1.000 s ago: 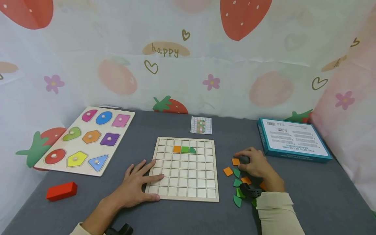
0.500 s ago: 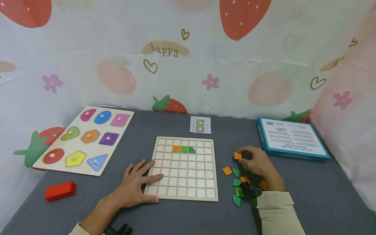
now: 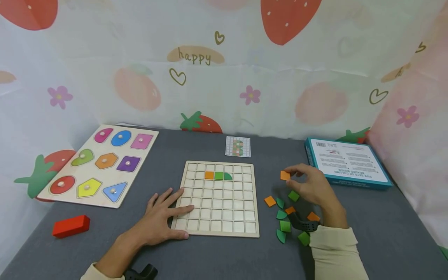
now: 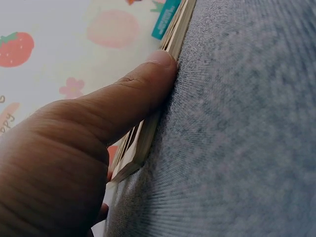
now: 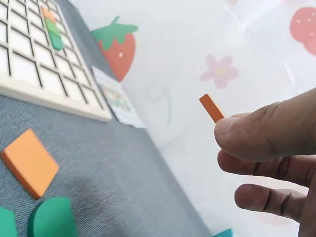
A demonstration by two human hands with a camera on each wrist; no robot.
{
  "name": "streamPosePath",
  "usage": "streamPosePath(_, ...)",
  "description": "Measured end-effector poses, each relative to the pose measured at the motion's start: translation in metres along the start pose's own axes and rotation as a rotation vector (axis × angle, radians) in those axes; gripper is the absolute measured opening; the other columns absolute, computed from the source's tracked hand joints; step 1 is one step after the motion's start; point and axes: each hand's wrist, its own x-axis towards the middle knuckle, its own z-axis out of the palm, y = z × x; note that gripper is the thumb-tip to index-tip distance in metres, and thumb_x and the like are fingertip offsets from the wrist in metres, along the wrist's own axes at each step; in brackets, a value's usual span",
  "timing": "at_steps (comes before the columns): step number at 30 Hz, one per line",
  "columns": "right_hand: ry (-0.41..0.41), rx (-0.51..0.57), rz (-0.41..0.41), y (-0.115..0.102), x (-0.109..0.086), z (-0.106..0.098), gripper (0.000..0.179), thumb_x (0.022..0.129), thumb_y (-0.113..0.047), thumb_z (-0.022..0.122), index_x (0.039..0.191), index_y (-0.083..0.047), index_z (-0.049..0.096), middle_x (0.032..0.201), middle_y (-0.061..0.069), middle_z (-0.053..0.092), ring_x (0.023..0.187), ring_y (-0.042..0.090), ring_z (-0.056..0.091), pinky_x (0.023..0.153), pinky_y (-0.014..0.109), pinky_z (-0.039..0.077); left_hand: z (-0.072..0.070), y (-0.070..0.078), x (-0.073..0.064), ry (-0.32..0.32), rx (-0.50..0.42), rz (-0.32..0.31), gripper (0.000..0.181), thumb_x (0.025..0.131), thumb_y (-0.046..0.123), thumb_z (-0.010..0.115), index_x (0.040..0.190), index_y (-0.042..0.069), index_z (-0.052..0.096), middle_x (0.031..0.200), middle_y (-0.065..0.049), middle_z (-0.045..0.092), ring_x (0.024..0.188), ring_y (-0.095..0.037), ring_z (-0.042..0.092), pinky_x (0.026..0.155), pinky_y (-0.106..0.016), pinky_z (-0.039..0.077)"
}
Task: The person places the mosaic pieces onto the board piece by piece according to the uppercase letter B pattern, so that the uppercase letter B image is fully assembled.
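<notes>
My right hand (image 3: 311, 184) pinches an orange square tile (image 3: 285, 175) between thumb and fingertips, raised above the table; the right wrist view shows the tile edge-on. Fingers spread, my left hand (image 3: 161, 217) rests at the left edge of a wooden grid board (image 3: 224, 236). Its thumb (image 4: 153, 74) lies along the board's near side. One row of the board holds an orange square (image 3: 209, 175), a green square (image 3: 219, 176) and a green quarter-circle tile (image 3: 228, 176). Loose tiles lie below my right hand, among them an orange square (image 3: 270, 201) and a green square (image 3: 293, 195).
A small printed pattern card (image 3: 238, 146) lies behind the board. At the back right is a teal box (image 3: 350, 163). A knobbed shape puzzle (image 3: 101, 165) and a red block (image 3: 71, 226) are on the left. A patterned cloth (image 3: 224, 85) hangs behind the table.
My right hand has lifted the orange square off the table beside the loose tiles, raising it away and uncovering a green square. My left hand has stayed on the board.
</notes>
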Motion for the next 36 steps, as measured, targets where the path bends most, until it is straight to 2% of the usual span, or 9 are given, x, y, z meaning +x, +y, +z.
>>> streamPosePath(5, 0.005, 0.009, -0.023, -0.009, -0.003, -0.007, 0.028, 0.09, -0.007, 0.068, 0.117, -0.004, 0.068, 0.112, 0.011, 0.063, 0.101, 0.032, 0.05, 0.077, 0.048, 0.043, -0.001, 0.0, 0.0, 0.0, -0.009, 0.002, 0.073, 0.074, 0.066, 0.07, 0.135, 0.027, 0.06, 0.156, -0.011, 0.027, 0.14, -0.044, 0.015, 0.102, -0.069, 0.001)
streamPosePath(11, 0.04, 0.004, -0.105, -0.02, -0.005, -0.013, 0.027, 0.09, -0.008, 0.07, 0.116, -0.002, 0.068, 0.11, 0.01, 0.064, 0.101, 0.03, 0.053, 0.082, 0.051, 0.044, -0.001, 0.001, -0.001, 0.008, -0.018, -0.001, 0.073, 0.074, 0.064, 0.071, 0.135, 0.026, 0.06, 0.155, -0.011, 0.027, 0.139, -0.045, 0.015, 0.101, -0.068, 0.001)
streamPosePath(19, 0.135, -0.018, -0.211, -0.038, -0.007, -0.017, 0.028, 0.083, 0.001, 0.072, 0.111, -0.003, 0.07, 0.108, 0.007, 0.065, 0.102, 0.027, 0.053, 0.081, 0.048, 0.044, -0.002, 0.002, 0.0, 0.006, -0.018, 0.002, 0.072, 0.075, 0.064, 0.071, 0.135, 0.026, 0.061, 0.155, -0.011, 0.027, 0.14, -0.045, 0.015, 0.102, -0.068, 0.001)
streamPosePath(27, 0.2, 0.02, -0.315, -0.059, -0.005, -0.016, 0.028, 0.081, 0.002, 0.074, 0.109, -0.002, 0.07, 0.104, 0.005, 0.066, 0.101, 0.024, 0.052, 0.081, 0.046, 0.042, -0.001, 0.001, -0.001, 0.011, -0.028, 0.0, 0.071, 0.075, 0.064, 0.071, 0.134, 0.027, 0.061, 0.155, -0.011, 0.028, 0.139, -0.045, 0.016, 0.102, -0.068, 0.001)
streamPosePath(30, 0.206, 0.04, -0.333, -0.066, -0.002, -0.014, 0.028, 0.081, 0.002, 0.075, 0.109, -0.001, 0.07, 0.104, 0.005, 0.066, 0.1, 0.023, 0.051, 0.08, 0.044, 0.041, 0.0, 0.001, -0.001, 0.018, -0.037, 0.001, 0.068, 0.076, 0.062, 0.071, 0.134, 0.026, 0.062, 0.155, -0.011, 0.028, 0.139, -0.045, 0.016, 0.102, -0.068, 0.001)
streamPosePath(36, 0.21, 0.067, -0.317, -0.077, 0.005, -0.007, 0.03, 0.081, 0.001, 0.075, 0.11, -0.002, 0.07, 0.106, 0.004, 0.066, 0.099, 0.023, 0.05, 0.079, 0.043, 0.041, 0.0, 0.0, 0.0, 0.03, -0.037, 0.0, 0.058, 0.082, 0.056, 0.069, 0.132, 0.026, 0.063, 0.154, -0.011, 0.03, 0.139, -0.045, 0.017, 0.102, -0.068, 0.001)
